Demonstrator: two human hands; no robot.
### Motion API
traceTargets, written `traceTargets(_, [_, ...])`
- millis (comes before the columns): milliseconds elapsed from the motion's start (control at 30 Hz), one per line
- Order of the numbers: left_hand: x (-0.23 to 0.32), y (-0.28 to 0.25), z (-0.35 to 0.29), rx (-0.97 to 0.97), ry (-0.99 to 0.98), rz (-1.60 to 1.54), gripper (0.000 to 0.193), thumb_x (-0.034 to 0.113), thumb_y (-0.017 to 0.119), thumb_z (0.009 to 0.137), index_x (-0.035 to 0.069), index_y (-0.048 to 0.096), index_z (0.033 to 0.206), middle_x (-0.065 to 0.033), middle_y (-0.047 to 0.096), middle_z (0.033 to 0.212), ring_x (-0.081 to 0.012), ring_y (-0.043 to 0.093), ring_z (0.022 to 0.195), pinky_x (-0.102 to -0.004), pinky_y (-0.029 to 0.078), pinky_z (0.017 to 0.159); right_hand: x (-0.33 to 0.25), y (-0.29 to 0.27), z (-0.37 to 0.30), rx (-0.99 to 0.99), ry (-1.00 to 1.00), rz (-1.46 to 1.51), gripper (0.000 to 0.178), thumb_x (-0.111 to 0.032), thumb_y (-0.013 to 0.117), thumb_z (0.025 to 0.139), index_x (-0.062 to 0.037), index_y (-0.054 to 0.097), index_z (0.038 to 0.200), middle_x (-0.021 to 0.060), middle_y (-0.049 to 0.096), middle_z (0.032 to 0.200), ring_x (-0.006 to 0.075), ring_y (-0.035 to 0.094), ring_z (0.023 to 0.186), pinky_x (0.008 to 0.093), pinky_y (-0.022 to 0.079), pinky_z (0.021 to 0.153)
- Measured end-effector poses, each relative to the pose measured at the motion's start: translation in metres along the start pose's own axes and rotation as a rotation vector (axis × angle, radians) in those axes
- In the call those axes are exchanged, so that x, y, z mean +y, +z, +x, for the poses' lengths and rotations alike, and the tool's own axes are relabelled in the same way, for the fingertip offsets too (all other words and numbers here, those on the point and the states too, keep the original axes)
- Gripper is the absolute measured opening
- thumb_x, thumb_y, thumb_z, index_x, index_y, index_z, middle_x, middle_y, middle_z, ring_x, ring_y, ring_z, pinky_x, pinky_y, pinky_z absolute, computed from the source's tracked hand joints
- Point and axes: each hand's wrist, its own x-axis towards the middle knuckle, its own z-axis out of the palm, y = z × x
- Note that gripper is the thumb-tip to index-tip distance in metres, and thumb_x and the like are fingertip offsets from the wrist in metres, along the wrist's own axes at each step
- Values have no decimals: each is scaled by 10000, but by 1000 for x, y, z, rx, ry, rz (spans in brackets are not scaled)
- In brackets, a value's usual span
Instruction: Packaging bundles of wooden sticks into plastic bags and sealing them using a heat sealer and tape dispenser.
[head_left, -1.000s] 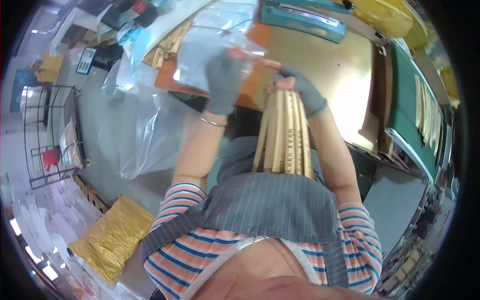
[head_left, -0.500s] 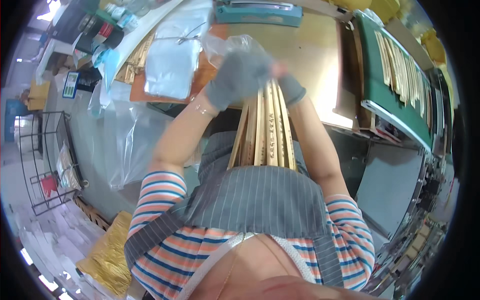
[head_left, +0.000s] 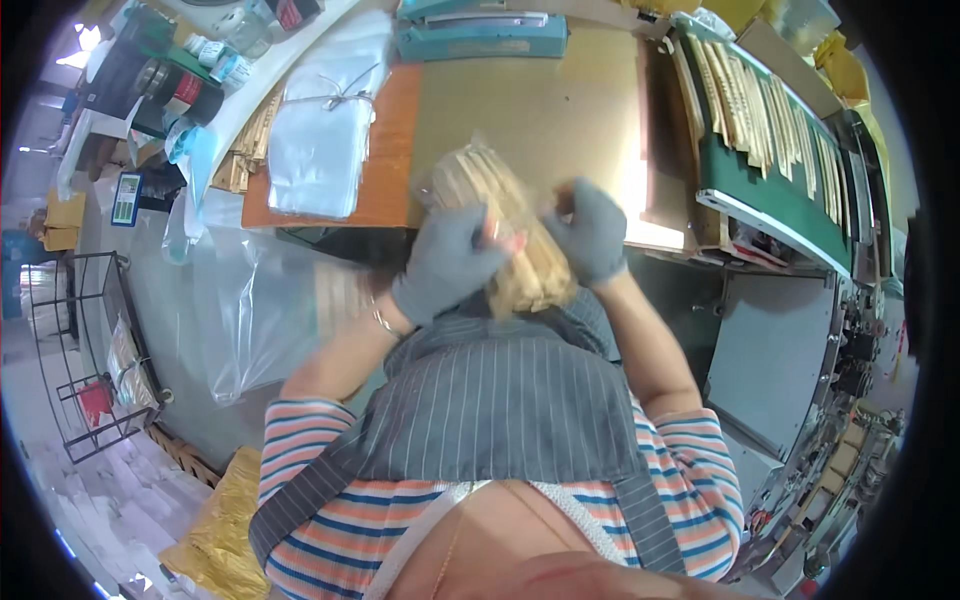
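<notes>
A bundle of flat wooden strips [head_left: 540, 262] sits in a clear plastic bag [head_left: 478, 170], slanting above my lap at the table's front edge. My left hand [head_left: 452, 258], in a grey fingerless glove, is closed around the bundle's left side, thumb across its front. My right hand [head_left: 592, 232], gloved the same way, is at the bundle's upper right with its fingers curled. Motion blur hides whether those fingers pinch the bag's film.
A stack of clear plastic bags [head_left: 325, 140], tied with a cord, lies on the orange-brown board [head_left: 395, 130]. A teal box [head_left: 485, 38] stands at the back. On the right, a green board [head_left: 735, 165] carries rows of wooden strips. A wire rack [head_left: 85, 340] is at far left.
The strips, earlier hanging loose-ended below both hands, now slant lower in the bag with their ends gathered. My hands have come down toward my lap, and the right has parted from the left.
</notes>
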Motion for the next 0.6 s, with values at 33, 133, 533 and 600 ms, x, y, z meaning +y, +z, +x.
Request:
traceTargets(33, [-7, -6, 22, 84, 152, 98, 244, 204, 707, 781, 45, 522, 796, -2, 376, 549, -79, 364, 523, -261, 340, 486, -8, -7, 25, 89, -61, 80, 108, -92, 652, 767, -57, 568, 826, 77, 513, 538, 179, 521, 459, 294, 422, 476])
traceTargets(133, [20, -53, 87, 326, 246, 232, 184, 179, 659, 811, 45, 569, 898, -8, 383, 539, -103, 380, 505, -253, 338, 488, -46, -38, 87, 308, -333, 174, 85, -56, 627, 779, -70, 555, 821, 71, 533, 558, 184, 540, 449, 287, 414, 446])
traceTargets(533, [1, -87, 181, 118, 166, 266, 294, 187, 491, 875, -30, 610, 1036, -102, 624, 664, -140, 618, 555, -256, 460, 510, 35, -62, 197, -228, 101, -123, 193, -175, 579, 783, -9, 569, 882, 133, 612, 772, 258, 610, 790, 341, 469, 700])
traceTargets(600, [23, -89, 179, -20, 4, -2, 272, 150, 492, 900, -40, 604, 1060, -53, 615, 678, -90, 585, 560, -217, 430, 472, 14, -86, 201, -141, 26, -133, 221, -204, 601, 792, -7, 568, 884, 137, 610, 773, 269, 609, 796, 342, 470, 701])
